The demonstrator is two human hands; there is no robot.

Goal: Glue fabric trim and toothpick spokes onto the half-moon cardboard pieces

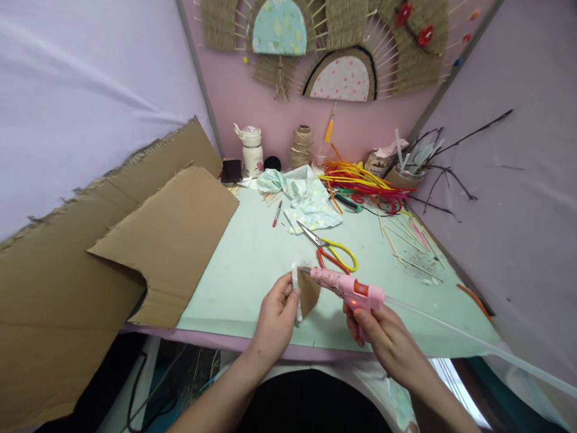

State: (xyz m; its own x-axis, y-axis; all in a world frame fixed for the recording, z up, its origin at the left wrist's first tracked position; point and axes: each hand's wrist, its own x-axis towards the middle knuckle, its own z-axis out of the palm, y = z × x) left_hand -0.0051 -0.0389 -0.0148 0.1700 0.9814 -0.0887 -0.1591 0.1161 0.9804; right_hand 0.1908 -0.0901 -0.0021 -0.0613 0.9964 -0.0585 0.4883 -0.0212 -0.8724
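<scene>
The left hand held a small cardboard piece with a white-edged straight side, its thumb and fingers clamped on that edge. The piece was upright above the near middle of the pale green tabletop. The right hand had its fingers wrapped around the handle of a pink glue gun, whose nozzle was at the piece's upper edge; whether it touched could not be told. A red-orange light glowed on the gun, and a long translucent glue stick ran from its back toward the right.

At the far right, a round brown pot held upright translucent sticks and bare dark twigs. Just beside it on the left was a patterned container with pale pink material at its top; its other contents were unclear. A white bottle with a closed-looking lid stood at the far left, its inside hidden. Between these, a twine cone stood behind crumpled floral fabric. Open-bladed scissors with red and yellow handles lay just beyond the glue gun. Large cardboard sheets overlapped on the left.
</scene>
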